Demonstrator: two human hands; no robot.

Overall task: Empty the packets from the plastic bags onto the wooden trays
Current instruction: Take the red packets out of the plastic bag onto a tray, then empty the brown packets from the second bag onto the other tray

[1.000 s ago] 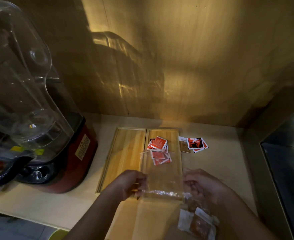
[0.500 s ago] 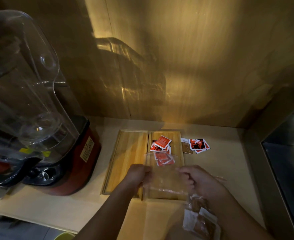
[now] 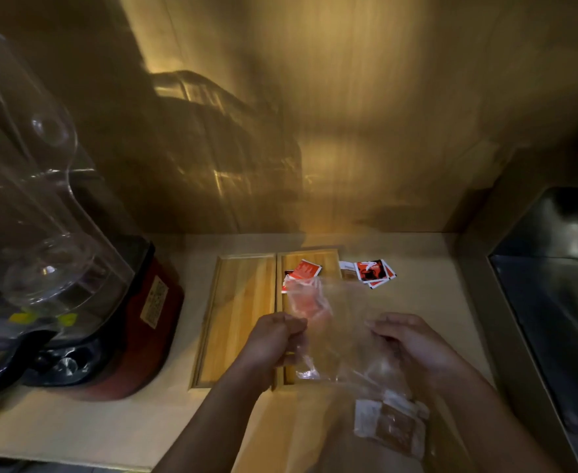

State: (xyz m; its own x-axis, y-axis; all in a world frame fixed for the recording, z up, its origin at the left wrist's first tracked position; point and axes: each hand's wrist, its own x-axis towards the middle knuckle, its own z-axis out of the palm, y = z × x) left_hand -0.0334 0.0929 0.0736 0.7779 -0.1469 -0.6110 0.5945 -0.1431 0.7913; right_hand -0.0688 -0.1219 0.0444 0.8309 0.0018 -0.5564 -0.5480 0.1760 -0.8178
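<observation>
Two wooden trays lie side by side on the counter: the left tray is bare, the right tray holds red packets at its far end. My left hand and my right hand both grip a clear plastic bag above the right tray; through it a few red packets show blurred. A second plastic bag with brown and white packets hangs below my right wrist. More red and black packets lie on the counter right of the trays.
A large blender with a clear cover and red base fills the left side. A wood-panel wall stands behind. A dark steel sink borders the right. The counter edge runs along the bottom left.
The clear bag has been lifted and spread wider between my hands, its far end now tilted up over the right tray. My right hand moved to the right.
</observation>
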